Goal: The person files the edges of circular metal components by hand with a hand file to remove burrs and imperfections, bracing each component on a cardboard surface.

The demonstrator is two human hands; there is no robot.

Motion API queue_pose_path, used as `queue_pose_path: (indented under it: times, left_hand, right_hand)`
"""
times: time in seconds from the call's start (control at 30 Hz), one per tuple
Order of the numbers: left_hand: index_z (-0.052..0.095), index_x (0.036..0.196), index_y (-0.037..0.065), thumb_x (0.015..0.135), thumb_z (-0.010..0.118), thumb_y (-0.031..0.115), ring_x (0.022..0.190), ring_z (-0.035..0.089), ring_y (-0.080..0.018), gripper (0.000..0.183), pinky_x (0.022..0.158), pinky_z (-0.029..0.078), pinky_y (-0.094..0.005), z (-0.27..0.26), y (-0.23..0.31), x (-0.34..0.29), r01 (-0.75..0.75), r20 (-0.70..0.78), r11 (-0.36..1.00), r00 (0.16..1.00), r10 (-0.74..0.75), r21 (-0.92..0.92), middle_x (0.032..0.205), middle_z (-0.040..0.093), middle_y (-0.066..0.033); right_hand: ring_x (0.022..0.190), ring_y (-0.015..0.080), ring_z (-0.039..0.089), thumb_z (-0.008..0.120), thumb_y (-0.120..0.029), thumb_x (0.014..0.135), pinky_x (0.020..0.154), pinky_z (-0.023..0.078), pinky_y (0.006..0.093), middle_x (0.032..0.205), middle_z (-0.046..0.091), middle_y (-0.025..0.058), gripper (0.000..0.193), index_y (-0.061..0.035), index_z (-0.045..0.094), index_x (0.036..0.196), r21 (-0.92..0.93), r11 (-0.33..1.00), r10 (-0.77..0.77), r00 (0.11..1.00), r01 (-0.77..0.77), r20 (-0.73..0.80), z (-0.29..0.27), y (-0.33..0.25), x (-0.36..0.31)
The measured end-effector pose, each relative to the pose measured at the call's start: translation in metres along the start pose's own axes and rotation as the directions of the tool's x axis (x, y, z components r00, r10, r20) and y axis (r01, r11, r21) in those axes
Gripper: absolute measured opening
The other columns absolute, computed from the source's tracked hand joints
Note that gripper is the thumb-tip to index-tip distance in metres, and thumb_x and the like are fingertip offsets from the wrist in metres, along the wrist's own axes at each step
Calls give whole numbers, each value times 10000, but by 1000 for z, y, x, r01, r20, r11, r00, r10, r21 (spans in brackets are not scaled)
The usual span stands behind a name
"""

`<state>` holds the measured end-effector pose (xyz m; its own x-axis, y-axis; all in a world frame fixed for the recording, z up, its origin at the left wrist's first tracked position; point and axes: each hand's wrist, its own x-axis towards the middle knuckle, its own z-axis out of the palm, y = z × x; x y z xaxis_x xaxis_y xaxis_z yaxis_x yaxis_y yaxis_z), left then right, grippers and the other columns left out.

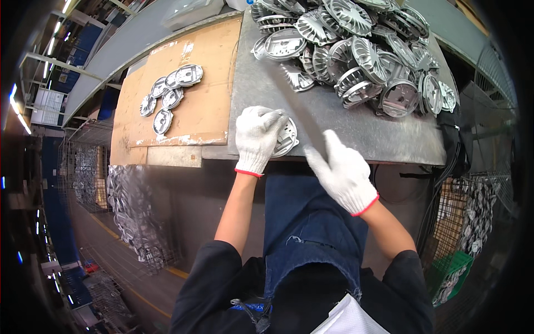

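Note:
In a white knit glove, my left hand [255,136] is closed on a round silver metal casting [287,139] at the front edge of the grey worktop [250,72]. Part of that casting is hidden behind the glove. My right hand [346,178], gloved the same way, grips the lower end of a long flat grey file [296,106]. The file slants up and left from the fist, just right of the casting, and is blurred by motion. Whether it touches the casting I cannot tell.
A heap of similar castings [356,55] covers the far right of the worktop. Several more castings [172,97] lie on a cardboard sheet [206,111] at the left. Wire cages of parts [133,211] stand below left; a green crate [448,275] is at lower right.

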<state>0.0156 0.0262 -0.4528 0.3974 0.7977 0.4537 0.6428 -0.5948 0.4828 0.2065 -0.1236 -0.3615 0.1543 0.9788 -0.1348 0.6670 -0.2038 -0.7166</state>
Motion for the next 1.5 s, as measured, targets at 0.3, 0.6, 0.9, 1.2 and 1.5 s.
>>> queue_pose_path:
  times: [0.3, 0.6, 0.9, 1.2, 1.5]
  left_hand:
    - [888, 971, 161, 882, 886, 324, 982, 726, -268, 186, 856, 579, -426, 4, -6, -2, -50, -43, 995, 998, 53, 81, 963, 791, -30]
    - [911, 1011, 142, 876, 887, 291, 1011, 738, -283, 203, 895, 589, -418, -1, -1, -2, -15, -14, 999, 1000, 16, 50, 965, 805, -55]
    - [900, 1063, 62, 906, 875, 243, 1045, 752, -286, 241, 942, 592, -396, -11, 2, 4, 90, 125, 995, 989, -85, -35, 1021, 826, -101]
    - [902, 1066, 77, 928, 861, 198, 1010, 787, -263, 187, 905, 622, -380, -17, 16, 5, 65, 51, 996, 997, -62, -63, 1047, 819, -101]
    - [891, 1056, 79, 938, 873, 159, 909, 797, -223, 143, 802, 624, -332, -23, 19, 7, 145, 6, 984, 989, -145, -103, 1004, 812, -87]
  right_hand:
    - [690, 424, 752, 662, -487, 1110, 651, 590, 539, 727, 736, 196, 438, -64, 608, 1211, -105, 985, -151, 975, 136, -161, 9, 8, -3]
    - [663, 420, 752, 640, -482, 1128, 593, 576, 535, 734, 738, 201, 424, -61, 588, 1141, -314, 928, -247, 962, 200, -115, 16, 16, 1]
    - [1041, 507, 756, 695, -546, 1059, 897, 581, 601, 1055, 779, 294, 544, -44, 596, 1242, -43, 997, 64, 998, -64, -7, 48, 4, 61]
    - [1236, 453, 737, 783, -583, 961, 1025, 568, 527, 1262, 783, 257, 628, -46, 701, 1276, 126, 955, 244, 950, -270, 193, 46, -1, 88]
    - [1219, 432, 743, 792, -598, 945, 1009, 569, 520, 1246, 788, 226, 614, -73, 717, 1256, 101, 965, 220, 957, -242, 189, 48, -8, 93]
